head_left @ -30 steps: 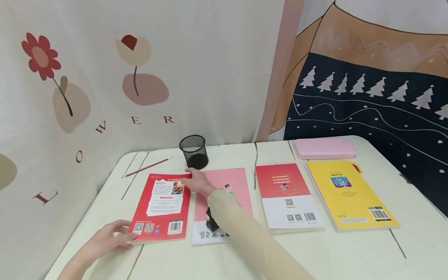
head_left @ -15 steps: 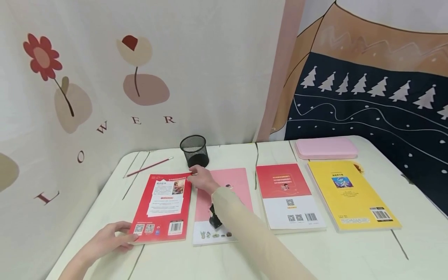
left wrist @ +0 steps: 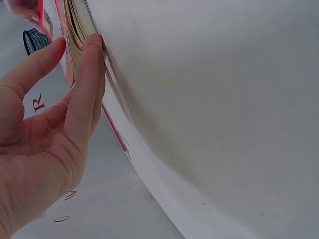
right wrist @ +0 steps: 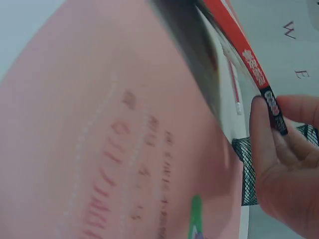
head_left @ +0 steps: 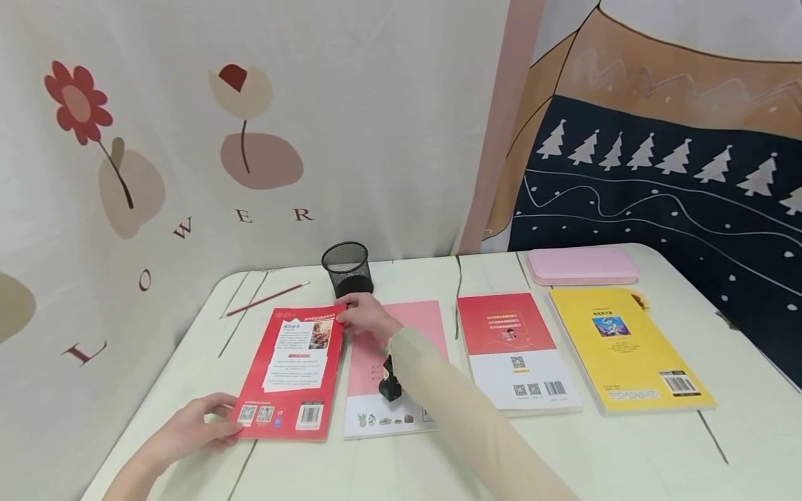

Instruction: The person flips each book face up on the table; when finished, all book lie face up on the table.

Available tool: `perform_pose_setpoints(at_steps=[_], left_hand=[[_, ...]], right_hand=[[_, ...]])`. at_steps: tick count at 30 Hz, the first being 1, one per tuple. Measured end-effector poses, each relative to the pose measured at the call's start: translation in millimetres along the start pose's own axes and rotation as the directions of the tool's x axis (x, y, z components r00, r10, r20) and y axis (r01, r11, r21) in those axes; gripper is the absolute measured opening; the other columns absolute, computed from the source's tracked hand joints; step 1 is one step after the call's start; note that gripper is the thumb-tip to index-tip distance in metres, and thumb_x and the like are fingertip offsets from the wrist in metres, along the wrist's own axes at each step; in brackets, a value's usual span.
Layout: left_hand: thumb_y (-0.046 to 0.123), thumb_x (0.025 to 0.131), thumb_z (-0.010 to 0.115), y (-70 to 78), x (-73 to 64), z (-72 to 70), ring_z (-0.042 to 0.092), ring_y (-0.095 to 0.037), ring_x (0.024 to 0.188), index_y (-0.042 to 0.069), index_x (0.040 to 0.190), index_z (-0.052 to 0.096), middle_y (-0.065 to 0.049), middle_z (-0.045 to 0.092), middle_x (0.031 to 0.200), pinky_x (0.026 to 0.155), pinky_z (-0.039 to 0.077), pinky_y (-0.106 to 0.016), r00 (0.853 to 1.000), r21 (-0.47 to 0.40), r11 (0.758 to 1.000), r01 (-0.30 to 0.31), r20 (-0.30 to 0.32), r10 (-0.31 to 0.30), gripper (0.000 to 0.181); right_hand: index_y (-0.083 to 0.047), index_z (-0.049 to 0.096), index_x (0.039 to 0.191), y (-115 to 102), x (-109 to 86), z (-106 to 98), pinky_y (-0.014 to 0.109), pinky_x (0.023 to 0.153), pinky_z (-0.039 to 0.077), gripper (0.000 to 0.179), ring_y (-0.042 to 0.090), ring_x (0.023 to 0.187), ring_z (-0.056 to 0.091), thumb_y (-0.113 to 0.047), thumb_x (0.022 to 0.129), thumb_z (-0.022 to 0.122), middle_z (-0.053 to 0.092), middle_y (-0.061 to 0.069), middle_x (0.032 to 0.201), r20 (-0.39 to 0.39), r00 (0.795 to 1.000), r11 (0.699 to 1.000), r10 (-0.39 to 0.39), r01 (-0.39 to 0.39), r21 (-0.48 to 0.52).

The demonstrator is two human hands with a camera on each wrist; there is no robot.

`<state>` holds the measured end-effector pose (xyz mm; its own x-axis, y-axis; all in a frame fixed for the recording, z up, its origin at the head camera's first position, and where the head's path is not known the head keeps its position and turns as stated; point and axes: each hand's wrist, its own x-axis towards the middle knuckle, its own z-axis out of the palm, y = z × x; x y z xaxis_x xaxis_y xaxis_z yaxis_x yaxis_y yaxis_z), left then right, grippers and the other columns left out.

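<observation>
A red book [head_left: 294, 403] with white text panels and a barcode is raised a little off the table at the left. My left hand [head_left: 195, 428] grips its lower left corner; in the left wrist view the thumb is on the cover and the fingers lie beneath the page edges. By the spine's top end, my right hand [head_left: 370, 316] pinches the upper right corner. The red spine [right wrist: 251, 62] with a black end shows between thumb and fingers in the right wrist view. Under the right forearm lies a pink and white book [head_left: 366, 376], partly covered.
Behind the hands stands a black mesh pen cup [head_left: 347, 268], with a pencil [head_left: 266, 299] to its left. A red and white book [head_left: 516, 355] and a yellow book [head_left: 626, 355] lie to the right. A pink case [head_left: 583, 266] sits at the back right.
The red book has tilted and lifted slightly, its top right corner going up with my right hand, which moved a little to the right. My left hand stays at the lower left corner.
</observation>
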<state>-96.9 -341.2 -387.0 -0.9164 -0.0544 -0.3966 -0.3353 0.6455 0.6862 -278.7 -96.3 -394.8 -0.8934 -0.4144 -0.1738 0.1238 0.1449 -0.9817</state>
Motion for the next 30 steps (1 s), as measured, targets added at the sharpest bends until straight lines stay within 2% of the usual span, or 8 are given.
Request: perform_pose_setpoints(at_steps=[4, 10, 14, 18, 22, 26, 30], left_hand=[[0.017, 0.076, 0.069, -3.6, 3.3, -2.6, 0.055, -0.020, 0.073, -0.009, 0.115, 0.044, -0.010, 0.052, 0.089, 0.063, 0.052, -0.034, 1.000, -0.016, 1.000, 0.001, 0.022, 0.000, 0.053], [0.024, 0.079, 0.066, -8.4, 6.1, -6.8, 0.056, -0.021, 0.070, -0.009, 0.122, 0.037, -0.009, 0.052, 0.091, 0.064, 0.051, -0.034, 0.999, -0.028, 0.999, 0.028, 0.044, -0.026, 0.061], [0.028, 0.085, 0.058, -10.2, 3.5, -11.8, 0.056, -0.023, 0.072, -0.018, 0.124, 0.029, -0.009, 0.055, 0.094, 0.064, 0.050, -0.034, 0.992, -0.060, 0.998, 0.013, 0.124, -0.006, 0.066], [0.027, 0.090, 0.050, -11.1, -0.1, -16.8, 0.056, -0.025, 0.077, -0.021, 0.125, 0.023, -0.010, 0.057, 0.098, 0.064, 0.050, -0.036, 0.975, -0.157, 0.987, -0.017, 0.215, 0.051, 0.065], [0.024, 0.091, 0.048, -10.7, -1.5, -20.1, 0.056, -0.027, 0.082, -0.013, 0.125, 0.028, -0.011, 0.057, 0.100, 0.063, 0.050, -0.035, 0.962, -0.265, 0.963, -0.047, 0.247, 0.115, 0.054], [0.020, 0.092, 0.046, -10.9, -0.9, -24.5, 0.057, -0.025, 0.081, -0.004, 0.118, 0.036, -0.011, 0.060, 0.097, 0.062, 0.049, -0.031, 0.951, -0.370, 0.926, -0.069, 0.255, 0.173, 0.037], [0.016, 0.094, 0.043, -12.2, -0.4, -27.7, 0.056, -0.018, 0.077, 0.011, 0.115, 0.045, -0.011, 0.061, 0.094, 0.063, 0.047, -0.027, 0.932, -0.454, 0.888, -0.075, 0.284, 0.224, 0.022]], right_hand=[[-0.008, 0.060, 0.109, -3, -2.7, -6, 0.034, 0.064, 0.051, 0.032, 0.019, 0.065, 0.059, 0.003, 0.079, 0.060, 0.060, 0.006, 0.085, 0.084, 0.996, 0.998, -0.016, 0.011, 0.063], [-0.005, 0.057, 0.112, -5, -3.5, -13, 0.036, 0.072, 0.050, 0.035, 0.018, 0.073, 0.059, 0.007, 0.079, 0.057, 0.058, 0.012, 0.092, 0.172, 0.980, 0.982, -0.097, 0.066, 0.176], [-0.003, 0.055, 0.115, -8, -5.6, -18, 0.034, 0.073, 0.050, 0.038, 0.019, 0.079, 0.059, 0.010, 0.079, 0.053, 0.056, 0.017, 0.102, 0.196, 0.970, 0.971, -0.141, 0.097, 0.218], [-0.001, 0.054, 0.116, -10, -6.8, -22, 0.033, 0.073, 0.050, 0.038, 0.021, 0.081, 0.060, 0.009, 0.080, 0.053, 0.057, 0.017, 0.103, 0.197, 0.968, 0.959, -0.154, 0.099, 0.266], [-0.002, 0.054, 0.116, -12, -8.1, -26, 0.033, 0.074, 0.050, 0.037, 0.022, 0.083, 0.060, 0.009, 0.080, 0.054, 0.059, 0.012, 0.098, 0.175, 0.976, 0.949, -0.129, 0.070, 0.308], [-0.002, 0.056, 0.115, -14, -8.7, -28, 0.038, 0.080, 0.047, 0.037, 0.023, 0.086, 0.060, 0.009, 0.080, 0.055, 0.060, 0.012, 0.098, 0.149, 0.983, 0.932, -0.110, 0.050, 0.358], [0.000, 0.054, 0.116, -16, -9.3, -29, 0.044, 0.087, 0.041, 0.036, 0.024, 0.087, 0.059, 0.008, 0.081, 0.054, 0.058, 0.014, 0.102, 0.136, 0.986, 0.916, -0.095, 0.033, 0.400]])
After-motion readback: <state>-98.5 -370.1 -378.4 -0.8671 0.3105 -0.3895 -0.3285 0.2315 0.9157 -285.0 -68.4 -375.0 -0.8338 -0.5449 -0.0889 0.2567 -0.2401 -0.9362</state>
